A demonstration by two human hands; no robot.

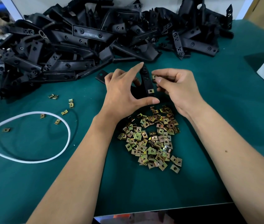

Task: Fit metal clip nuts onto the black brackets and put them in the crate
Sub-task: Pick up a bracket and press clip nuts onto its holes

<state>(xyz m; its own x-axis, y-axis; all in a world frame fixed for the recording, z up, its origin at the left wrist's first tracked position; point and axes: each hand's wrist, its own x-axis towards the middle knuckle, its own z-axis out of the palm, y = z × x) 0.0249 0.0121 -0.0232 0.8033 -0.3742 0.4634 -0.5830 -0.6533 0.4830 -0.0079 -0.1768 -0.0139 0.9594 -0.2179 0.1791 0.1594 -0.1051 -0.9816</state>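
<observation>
Black plastic brackets [82, 50], heaped at the back of the green table [209, 102], wait their turn while one bracket [146, 81] stands on end at the centre, above the table. A white cord [52, 156] loops at far left among a few stray clip nuts [64, 112]. The left hand [123, 91] spans the upright bracket, forefinger on its top tip and thumb under its lower end, where one clip nut [150, 91] already sits. Just right of it, the right hand [175, 88] pinches a second brass-coloured clip nut [154, 77] between thumb and fingertips, close beside the bracket's edge, not yet pushed on. Below both wrists lies the main pile of clip nuts [152, 139]. The bracket looks light and rigid, safe to brace by its ends; the nuts look small, springy and sharp-edged, best gripped by their flat faces and slid on squarely. No crate can be made out for certain.
</observation>
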